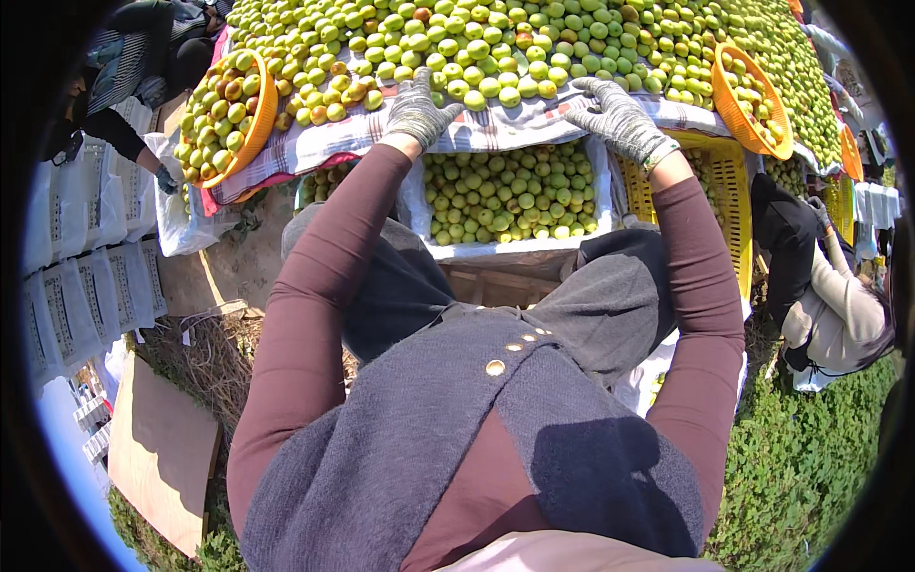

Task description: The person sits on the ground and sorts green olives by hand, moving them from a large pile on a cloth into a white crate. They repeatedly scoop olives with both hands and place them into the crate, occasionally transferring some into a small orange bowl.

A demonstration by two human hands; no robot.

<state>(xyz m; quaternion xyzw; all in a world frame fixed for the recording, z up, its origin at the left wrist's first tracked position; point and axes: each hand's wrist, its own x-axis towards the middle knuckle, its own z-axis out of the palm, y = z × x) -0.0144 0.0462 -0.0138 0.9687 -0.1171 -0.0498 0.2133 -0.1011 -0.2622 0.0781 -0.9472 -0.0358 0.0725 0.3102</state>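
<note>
My left hand (pixel 420 113) wears a grey knit glove and rests at the front edge of a wide heap of green jujubes (pixel 477 49). Its fingers are spread, thumb towards the middle, with nothing held. To the right, my right hand (pixel 620 123), gloved alike, is also empty with fingers apart, beside the heap's front edge. Between the hands a plaid cloth (pixel 507 134) hangs over the edge under the fruit. Below it, between my knees, a crate with a white liner (pixel 605 187) holds more green jujubes (pixel 511 191).
Orange baskets of fruit lean at the left (pixel 268 96) and right (pixel 730 114). A yellow plastic crate (pixel 736 214) stands by my right knee. Other people sit at far left (pixel 136 57) and right (pixel 833 286). White-wrapped boxes (pixel 93 286) are stacked left, near a wooden board (pixel 161 443).
</note>
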